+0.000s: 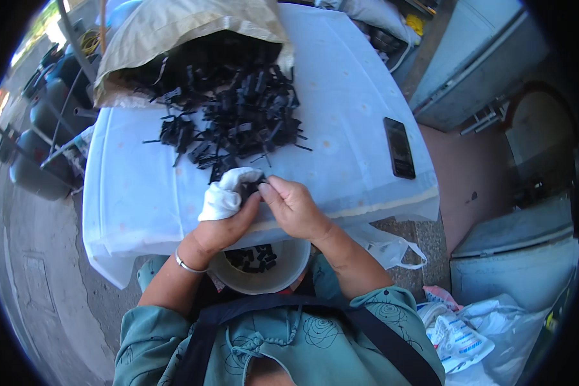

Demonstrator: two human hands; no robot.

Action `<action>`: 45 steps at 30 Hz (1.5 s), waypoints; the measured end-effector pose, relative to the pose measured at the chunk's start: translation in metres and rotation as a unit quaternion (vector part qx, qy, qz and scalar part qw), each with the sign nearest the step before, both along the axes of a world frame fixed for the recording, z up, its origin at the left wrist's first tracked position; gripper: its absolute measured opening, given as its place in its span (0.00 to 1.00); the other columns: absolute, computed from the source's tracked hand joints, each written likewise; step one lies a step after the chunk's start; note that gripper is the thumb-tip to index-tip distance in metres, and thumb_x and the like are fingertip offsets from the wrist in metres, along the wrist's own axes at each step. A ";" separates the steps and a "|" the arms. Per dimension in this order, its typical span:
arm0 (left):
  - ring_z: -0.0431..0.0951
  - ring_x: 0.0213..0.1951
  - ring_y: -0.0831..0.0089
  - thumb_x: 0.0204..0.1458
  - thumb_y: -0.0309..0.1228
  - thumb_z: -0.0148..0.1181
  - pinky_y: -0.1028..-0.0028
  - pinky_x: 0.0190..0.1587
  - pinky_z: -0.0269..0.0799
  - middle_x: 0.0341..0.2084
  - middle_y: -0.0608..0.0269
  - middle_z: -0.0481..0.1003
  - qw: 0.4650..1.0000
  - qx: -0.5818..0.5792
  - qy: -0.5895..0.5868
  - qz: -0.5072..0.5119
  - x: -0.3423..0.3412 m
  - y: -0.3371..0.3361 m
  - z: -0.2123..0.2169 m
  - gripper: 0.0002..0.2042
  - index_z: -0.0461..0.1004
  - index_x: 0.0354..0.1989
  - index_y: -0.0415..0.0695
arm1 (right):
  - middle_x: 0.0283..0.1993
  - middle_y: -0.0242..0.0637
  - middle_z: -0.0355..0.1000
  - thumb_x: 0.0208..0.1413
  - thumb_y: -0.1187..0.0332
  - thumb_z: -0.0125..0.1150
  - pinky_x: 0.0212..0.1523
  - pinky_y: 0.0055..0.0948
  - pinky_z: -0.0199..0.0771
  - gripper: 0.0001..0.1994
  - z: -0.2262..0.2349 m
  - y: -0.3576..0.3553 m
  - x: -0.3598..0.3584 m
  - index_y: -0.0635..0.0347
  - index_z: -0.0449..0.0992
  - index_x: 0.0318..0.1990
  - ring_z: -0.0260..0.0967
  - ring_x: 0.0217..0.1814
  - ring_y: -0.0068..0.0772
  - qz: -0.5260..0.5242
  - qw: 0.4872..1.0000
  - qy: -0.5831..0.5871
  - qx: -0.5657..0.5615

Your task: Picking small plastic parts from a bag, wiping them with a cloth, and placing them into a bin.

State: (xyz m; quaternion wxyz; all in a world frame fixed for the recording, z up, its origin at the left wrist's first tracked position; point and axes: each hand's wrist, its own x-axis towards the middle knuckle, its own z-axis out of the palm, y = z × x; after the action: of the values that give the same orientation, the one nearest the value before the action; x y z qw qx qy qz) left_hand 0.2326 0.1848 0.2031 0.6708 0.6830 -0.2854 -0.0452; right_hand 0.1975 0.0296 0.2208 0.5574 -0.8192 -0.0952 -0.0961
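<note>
Left hand [235, 220], white cloth covering [221, 198] over its fingers, is closed around a small black part [253, 187]. Right hand [293, 204] pinches the same area from the right, thumb against fingertips. So the part sits between the 2 hands, mostly hidden; can't make out its full shape or the exact contact points.

Handling, my read: light, likely plastic, stiff in the body; any thin tabs probably flex and could snap if bent hard. Bare fingers may slide on a smooth face; the cloth should add grip and spare the skin. Best hold: thick body in the left hand, right thumb and finger on the free end, force kept close to the body.

Just beyond the hands: loose pile of black parts [248, 119], tangled, thin bits sticking out; take 1 by its body, as neighbors may drag along. Pile spills from the mouth of a beige sack [193, 29], farther out on the white-covered desk [344, 83]. Below the hands, toward the torso: pale bowl [292, 269] with small black pieces [258, 258] inside. Well right of the right hand: dark phone [400, 148].
</note>
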 end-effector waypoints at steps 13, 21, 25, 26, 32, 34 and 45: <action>0.62 0.29 0.86 0.57 0.23 0.46 0.86 0.32 0.60 0.35 0.69 0.68 0.996 -0.005 0.084 0.021 0.004 -0.004 0.021 0.19 0.58 0.58 0.39 | 0.27 0.39 0.71 0.50 0.74 0.61 0.28 0.27 0.68 0.06 0.005 -0.028 0.000 0.64 0.72 0.34 0.70 0.26 0.34 0.027 0.992 -0.090 -0.088; 0.66 0.46 0.70 0.56 0.27 0.45 0.73 0.51 0.61 0.43 0.55 0.68 0.988 0.060 -0.006 -0.145 0.007 0.006 0.026 0.18 0.60 0.54 0.35 | 0.23 0.34 0.67 0.49 0.76 0.62 0.24 0.22 0.63 0.05 0.006 -0.012 0.000 0.63 0.71 0.32 0.63 0.22 0.23 0.056 0.988 -0.143 -0.033; 0.67 0.41 0.75 0.55 0.27 0.46 0.75 0.46 0.64 0.37 0.61 0.69 0.980 0.046 0.130 -0.140 0.008 0.012 0.022 0.16 0.62 0.52 0.38 | 0.21 0.28 0.61 0.54 0.73 0.58 0.22 0.20 0.58 0.05 0.015 -0.016 -0.003 0.63 0.69 0.31 0.54 0.22 0.17 0.034 0.999 -0.003 -0.005; 0.67 0.39 0.77 0.55 0.27 0.47 0.76 0.44 0.65 0.35 0.64 0.68 0.971 0.028 0.183 -0.150 0.008 0.012 0.022 0.14 0.63 0.50 0.39 | 0.21 0.28 0.60 0.57 0.71 0.56 0.22 0.20 0.57 0.06 0.017 -0.018 -0.003 0.63 0.68 0.31 0.53 0.22 0.17 0.050 0.997 0.047 0.020; 0.65 0.36 0.81 0.54 0.24 0.48 0.79 0.40 0.65 0.33 0.67 0.68 0.977 -0.004 0.179 -0.113 0.009 0.009 0.014 0.12 0.63 0.47 0.40 | 0.20 0.33 0.60 0.62 0.67 0.48 0.24 0.25 0.60 0.11 0.014 -0.012 0.000 0.64 0.66 0.30 0.53 0.22 0.22 0.090 0.996 0.007 -0.012; 0.65 0.36 0.81 0.54 0.24 0.48 0.78 0.40 0.65 0.33 0.67 0.68 0.981 -0.018 0.160 -0.110 0.008 0.009 0.014 0.12 0.63 0.47 0.40 | 0.20 0.35 0.60 0.61 0.67 0.49 0.24 0.26 0.60 0.10 0.013 -0.013 0.001 0.64 0.66 0.30 0.53 0.22 0.24 0.094 0.995 0.014 -0.029; 0.68 0.37 0.71 0.53 0.23 0.47 0.74 0.41 0.66 0.34 0.58 0.68 0.995 0.052 -0.039 -0.072 0.005 0.008 0.010 0.13 0.63 0.48 0.38 | 0.23 0.50 0.66 0.57 0.71 0.52 0.26 0.38 0.64 0.08 0.015 0.002 -0.002 0.65 0.64 0.28 0.64 0.26 0.55 0.019 0.990 -0.033 -0.137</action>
State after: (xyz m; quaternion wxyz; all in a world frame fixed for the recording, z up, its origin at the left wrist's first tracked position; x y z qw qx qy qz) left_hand 0.2379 0.1928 0.2131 0.6175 0.6962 -0.3569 -0.0811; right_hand 0.1955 0.0318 0.2361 0.4379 -0.8824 -0.1409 -0.0983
